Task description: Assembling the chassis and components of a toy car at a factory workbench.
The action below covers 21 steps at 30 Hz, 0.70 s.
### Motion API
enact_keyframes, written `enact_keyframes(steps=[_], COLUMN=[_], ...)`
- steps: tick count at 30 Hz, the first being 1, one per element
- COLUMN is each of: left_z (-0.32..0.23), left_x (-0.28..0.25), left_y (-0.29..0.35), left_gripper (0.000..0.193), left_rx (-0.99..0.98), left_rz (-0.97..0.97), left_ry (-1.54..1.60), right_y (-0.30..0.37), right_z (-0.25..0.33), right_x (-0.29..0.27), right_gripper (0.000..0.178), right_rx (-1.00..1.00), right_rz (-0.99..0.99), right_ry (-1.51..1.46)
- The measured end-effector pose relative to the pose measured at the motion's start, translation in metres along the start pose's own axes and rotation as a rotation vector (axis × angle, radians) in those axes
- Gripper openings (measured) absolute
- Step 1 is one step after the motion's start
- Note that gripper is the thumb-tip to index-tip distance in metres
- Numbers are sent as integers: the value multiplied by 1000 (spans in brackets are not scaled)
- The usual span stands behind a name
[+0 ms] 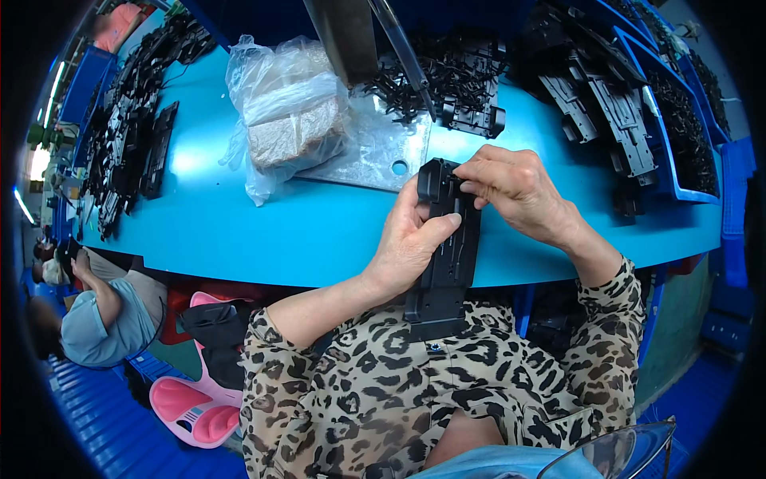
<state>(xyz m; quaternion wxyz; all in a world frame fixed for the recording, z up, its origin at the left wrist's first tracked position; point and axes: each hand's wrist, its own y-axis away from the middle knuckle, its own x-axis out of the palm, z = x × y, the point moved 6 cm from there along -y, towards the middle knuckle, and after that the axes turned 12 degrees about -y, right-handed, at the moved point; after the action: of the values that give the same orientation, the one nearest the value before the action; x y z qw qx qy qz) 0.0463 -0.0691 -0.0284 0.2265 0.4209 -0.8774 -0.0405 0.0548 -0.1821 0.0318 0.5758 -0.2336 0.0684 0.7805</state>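
Left hand (407, 243) clamped long black plastic housing (444, 279) across blue tabletop (263, 239) edge; right hand (511, 188) pinched together at its upper end — part between fingertips, couldn't tell. Likely fine fitting step — next needed steady hold.

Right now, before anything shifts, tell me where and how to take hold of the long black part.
Probably grip the long black part by its long left edge, toward the far end, coming from the left with the thumb over the upper face, as the left hand does. Its narrow, straight body suits that; the right hand is at the far end's right side.
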Motion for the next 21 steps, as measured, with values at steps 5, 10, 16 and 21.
enact_keyframes(steps=[5,10,16,21], left_z=[-1,1,1,3], left_x=[1,0,-3,-3], left_y=[0,0,2,1], left_gripper=[42,44,45,45], left_rx=[20,6,0,11], left_rz=[-10,-24,-8,5], left_ry=[-14,-2,-39,-51], right_y=[1,5,4,3], right_z=[0,6,10,11], right_x=[4,8,12,11], right_gripper=[11,8,15,20], right_rx=[-57,-164,-167,-131], right_rz=[-25,-74,-86,-114], right_ry=[68,256,313,263])
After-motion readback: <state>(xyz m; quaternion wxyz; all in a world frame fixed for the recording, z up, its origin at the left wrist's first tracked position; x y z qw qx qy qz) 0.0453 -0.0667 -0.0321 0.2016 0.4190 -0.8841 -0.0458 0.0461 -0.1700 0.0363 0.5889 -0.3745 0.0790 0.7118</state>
